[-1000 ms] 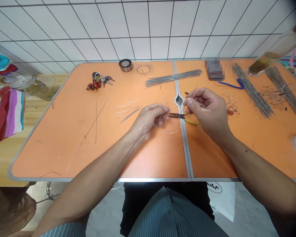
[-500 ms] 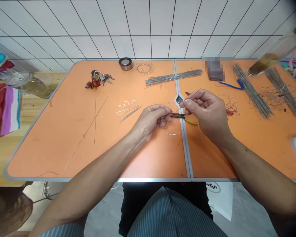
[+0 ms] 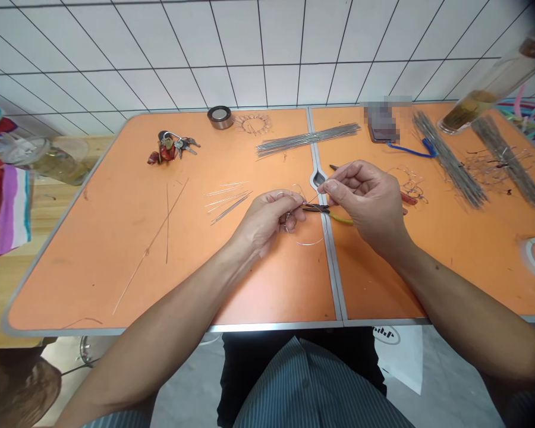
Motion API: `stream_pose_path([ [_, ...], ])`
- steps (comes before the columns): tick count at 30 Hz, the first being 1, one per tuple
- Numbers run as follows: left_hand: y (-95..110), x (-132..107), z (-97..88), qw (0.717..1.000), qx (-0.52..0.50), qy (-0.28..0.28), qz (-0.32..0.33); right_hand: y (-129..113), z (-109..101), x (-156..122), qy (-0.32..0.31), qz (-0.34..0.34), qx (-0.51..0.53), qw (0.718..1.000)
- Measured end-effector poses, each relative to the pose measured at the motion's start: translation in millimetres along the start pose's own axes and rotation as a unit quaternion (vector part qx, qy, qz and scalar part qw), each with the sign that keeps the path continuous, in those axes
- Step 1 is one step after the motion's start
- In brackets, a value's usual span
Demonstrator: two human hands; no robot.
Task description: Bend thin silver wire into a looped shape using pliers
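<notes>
My left hand [image 3: 265, 219] pinches a thin silver wire [image 3: 305, 241] bent into loops, low over the middle of the orange table [image 3: 116, 249]. My right hand [image 3: 368, 199] pinches the free end of the same wire just right of the table's centre seam. Between and under the two hands lie small pliers [image 3: 325, 211] with yellow-green handles, on the table and not held. A few short cut wire pieces [image 3: 227, 197] lie just left of my left hand.
A bundle of straight wires [image 3: 305, 138], a tape roll [image 3: 220, 116], a wire ring [image 3: 251, 123] and keys [image 3: 169, 147] lie at the back. A phone [image 3: 380, 126], more wire bundles [image 3: 450, 160] and a tangle [image 3: 490, 163] lie right. Two long wires [image 3: 160, 226] lie left.
Both hands stay on the wire and shift slightly left in the picture as the view turns a little. My right hand's fingers have drawn closer to my left hand.
</notes>
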State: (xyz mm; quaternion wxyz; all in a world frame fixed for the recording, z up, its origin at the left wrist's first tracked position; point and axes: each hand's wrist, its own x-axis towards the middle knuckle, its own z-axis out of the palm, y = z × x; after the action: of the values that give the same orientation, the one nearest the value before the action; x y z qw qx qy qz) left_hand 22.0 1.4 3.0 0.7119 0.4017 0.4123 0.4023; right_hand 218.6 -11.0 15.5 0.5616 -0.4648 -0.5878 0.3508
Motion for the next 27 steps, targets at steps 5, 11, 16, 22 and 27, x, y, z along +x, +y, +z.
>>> stream_pose_path([
  [5,-0.7,0.0,-0.6,1.000,0.008,0.000,-0.001,-0.7,2.2,-6.3,0.012,-0.088,-0.076,0.993],
  [11,-1.0,0.3,-0.6,1.000,0.020,0.003,-0.001,-0.3,-0.1,-11.0,-0.020,-0.230,-0.206,0.951],
  [16,-0.7,0.9,-0.1,1.000,0.015,0.006,-0.004,2.1,-1.0,-10.5,-0.050,-0.316,-0.248,0.914],
  [22,0.5,1.0,1.3,1.000,0.003,0.014,-0.001,5.6,-2.7,-7.8,-0.067,-0.352,-0.266,0.895],
  [27,0.4,2.0,0.3,1.000,-0.012,0.016,0.001,5.0,-3.3,-8.6,-0.074,-0.304,-0.258,0.914],
])
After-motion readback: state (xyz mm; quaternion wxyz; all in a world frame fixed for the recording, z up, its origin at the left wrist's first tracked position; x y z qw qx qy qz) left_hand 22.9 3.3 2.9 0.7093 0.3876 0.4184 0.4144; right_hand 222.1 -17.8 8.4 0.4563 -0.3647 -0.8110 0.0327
